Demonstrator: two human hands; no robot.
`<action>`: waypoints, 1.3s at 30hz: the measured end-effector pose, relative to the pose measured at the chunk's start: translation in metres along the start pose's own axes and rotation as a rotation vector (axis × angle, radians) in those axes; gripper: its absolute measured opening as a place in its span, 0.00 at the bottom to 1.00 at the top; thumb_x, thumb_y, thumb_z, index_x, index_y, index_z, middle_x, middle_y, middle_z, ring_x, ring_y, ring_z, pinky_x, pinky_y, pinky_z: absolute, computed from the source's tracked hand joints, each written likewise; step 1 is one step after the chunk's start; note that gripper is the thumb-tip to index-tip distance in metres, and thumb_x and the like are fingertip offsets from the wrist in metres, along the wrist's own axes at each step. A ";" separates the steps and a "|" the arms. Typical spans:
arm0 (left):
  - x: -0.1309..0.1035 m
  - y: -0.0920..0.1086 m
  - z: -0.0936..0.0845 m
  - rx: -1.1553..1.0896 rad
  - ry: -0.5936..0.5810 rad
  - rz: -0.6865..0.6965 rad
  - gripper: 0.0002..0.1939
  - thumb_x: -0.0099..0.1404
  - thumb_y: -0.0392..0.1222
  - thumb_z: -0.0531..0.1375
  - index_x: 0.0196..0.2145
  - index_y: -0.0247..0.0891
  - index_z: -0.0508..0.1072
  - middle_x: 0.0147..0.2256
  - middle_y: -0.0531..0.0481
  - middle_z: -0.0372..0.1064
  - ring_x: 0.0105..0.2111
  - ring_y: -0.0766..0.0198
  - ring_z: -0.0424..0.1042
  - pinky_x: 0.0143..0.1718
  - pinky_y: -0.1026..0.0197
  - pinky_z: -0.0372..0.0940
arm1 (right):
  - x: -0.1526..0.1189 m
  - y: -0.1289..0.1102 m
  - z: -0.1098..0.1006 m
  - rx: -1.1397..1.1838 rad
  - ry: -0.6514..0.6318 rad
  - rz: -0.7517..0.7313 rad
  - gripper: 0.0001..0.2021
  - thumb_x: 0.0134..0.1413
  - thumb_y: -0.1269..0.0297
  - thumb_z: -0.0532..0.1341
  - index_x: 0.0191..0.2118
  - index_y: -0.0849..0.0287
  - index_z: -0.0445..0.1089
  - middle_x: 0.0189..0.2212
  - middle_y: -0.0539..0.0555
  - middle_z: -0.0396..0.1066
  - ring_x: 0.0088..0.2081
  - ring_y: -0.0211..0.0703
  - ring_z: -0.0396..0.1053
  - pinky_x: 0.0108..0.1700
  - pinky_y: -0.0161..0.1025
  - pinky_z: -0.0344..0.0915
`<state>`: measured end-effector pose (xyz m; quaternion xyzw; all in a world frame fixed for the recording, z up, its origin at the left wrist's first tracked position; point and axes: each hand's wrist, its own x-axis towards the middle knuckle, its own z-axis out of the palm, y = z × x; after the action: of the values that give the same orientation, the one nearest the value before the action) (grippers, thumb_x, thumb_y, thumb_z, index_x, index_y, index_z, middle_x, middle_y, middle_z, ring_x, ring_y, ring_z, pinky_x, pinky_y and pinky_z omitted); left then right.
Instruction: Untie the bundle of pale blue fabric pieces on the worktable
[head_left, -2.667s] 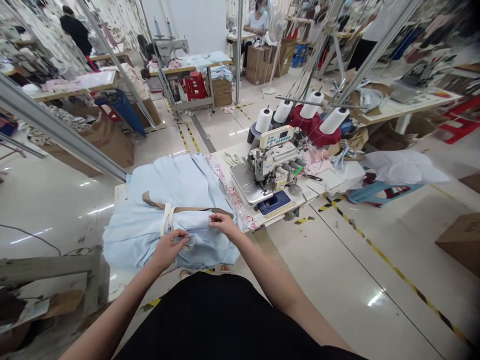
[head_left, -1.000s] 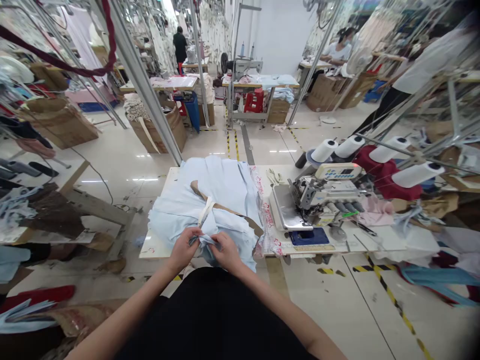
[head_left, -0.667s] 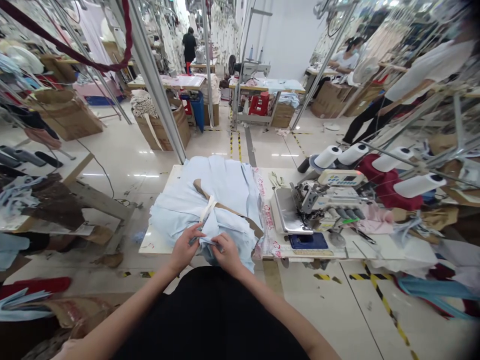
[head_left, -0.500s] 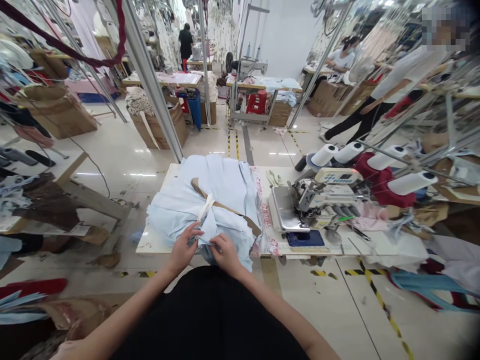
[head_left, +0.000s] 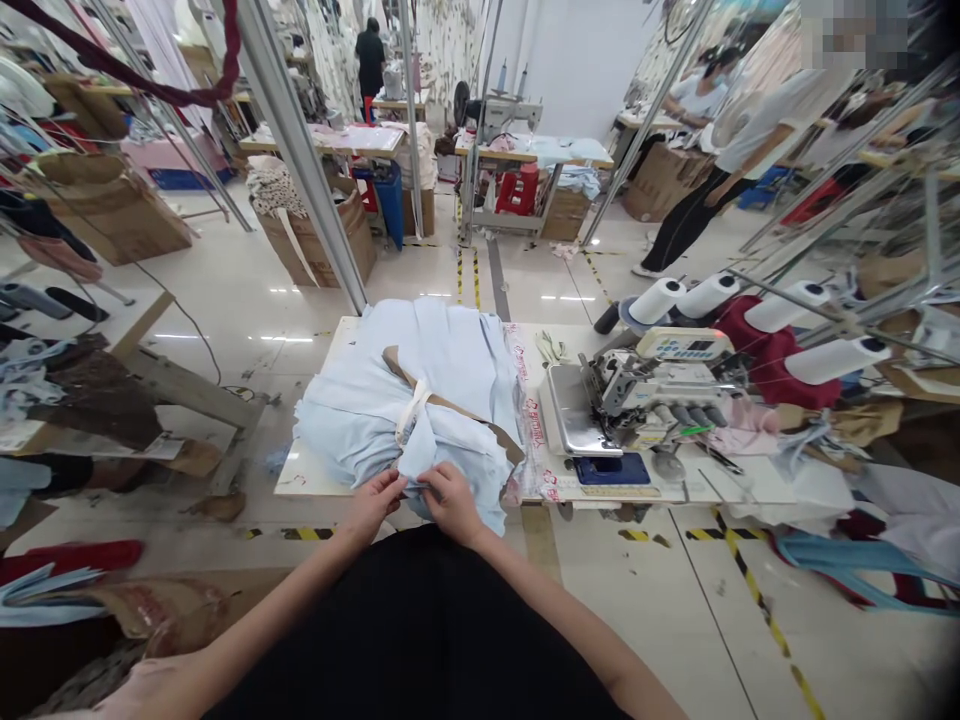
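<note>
Here, the left hand [head_left: 377,500] and right hand [head_left: 451,497] pinch light-blue cloth [head_left: 420,455] at the table's [head_left: 307,468] near edge, beside a sewing machine [head_left: 645,385].

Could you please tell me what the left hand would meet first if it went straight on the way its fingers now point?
Most likely the light blue cloth just ahead of the left hand, then the right hand; their exact depths are unclear.
</note>
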<state>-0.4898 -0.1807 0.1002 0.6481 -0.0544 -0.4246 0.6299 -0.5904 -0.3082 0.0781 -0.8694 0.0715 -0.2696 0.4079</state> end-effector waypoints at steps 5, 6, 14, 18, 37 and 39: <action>-0.003 0.002 0.001 -0.090 -0.003 -0.063 0.27 0.37 0.50 0.69 0.35 0.35 0.70 0.31 0.53 0.69 0.28 0.68 0.67 0.30 0.67 0.61 | -0.001 0.000 0.001 -0.005 -0.017 -0.034 0.13 0.51 0.75 0.53 0.37 0.58 0.72 0.30 0.55 0.64 0.36 0.46 0.62 0.38 0.40 0.60; -0.003 0.002 0.000 -0.102 0.000 -0.074 0.27 0.36 0.49 0.69 0.35 0.35 0.70 0.31 0.52 0.69 0.28 0.68 0.68 0.30 0.67 0.61 | -0.002 0.000 0.001 -0.001 -0.017 -0.036 0.13 0.52 0.75 0.53 0.37 0.58 0.72 0.30 0.55 0.64 0.36 0.46 0.62 0.38 0.40 0.60; -0.007 0.007 -0.001 -0.143 -0.006 -0.103 0.28 0.36 0.48 0.70 0.36 0.35 0.73 0.32 0.50 0.71 0.31 0.64 0.68 0.30 0.68 0.57 | 0.004 -0.013 -0.007 0.092 0.017 0.063 0.10 0.54 0.66 0.56 0.42 0.61 0.67 0.34 0.56 0.64 0.37 0.45 0.63 0.40 0.40 0.62; -0.009 0.009 0.001 -0.144 -0.014 -0.100 0.27 0.35 0.48 0.70 0.35 0.35 0.74 0.32 0.50 0.70 0.30 0.65 0.68 0.29 0.69 0.56 | 0.015 -0.017 -0.004 0.106 0.010 0.134 0.14 0.50 0.64 0.61 0.43 0.60 0.68 0.37 0.57 0.64 0.40 0.47 0.63 0.43 0.41 0.61; -0.004 0.013 -0.002 -0.043 -0.011 -0.097 0.31 0.38 0.57 0.67 0.37 0.35 0.71 0.33 0.47 0.71 0.33 0.60 0.70 0.30 0.67 0.60 | 0.011 0.004 0.002 0.174 0.099 0.266 0.10 0.55 0.63 0.52 0.37 0.61 0.69 0.27 0.53 0.65 0.29 0.42 0.61 0.34 0.37 0.61; 0.007 0.016 0.000 0.008 -0.021 -0.068 0.31 0.41 0.62 0.64 0.36 0.36 0.70 0.32 0.47 0.71 0.31 0.61 0.69 0.28 0.65 0.61 | 0.012 -0.004 0.006 0.107 0.067 0.174 0.08 0.53 0.66 0.54 0.36 0.59 0.70 0.30 0.54 0.66 0.34 0.45 0.63 0.38 0.39 0.61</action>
<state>-0.4779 -0.1877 0.1110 0.6475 -0.0408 -0.4522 0.6120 -0.5775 -0.3054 0.0828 -0.8274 0.1456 -0.2655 0.4729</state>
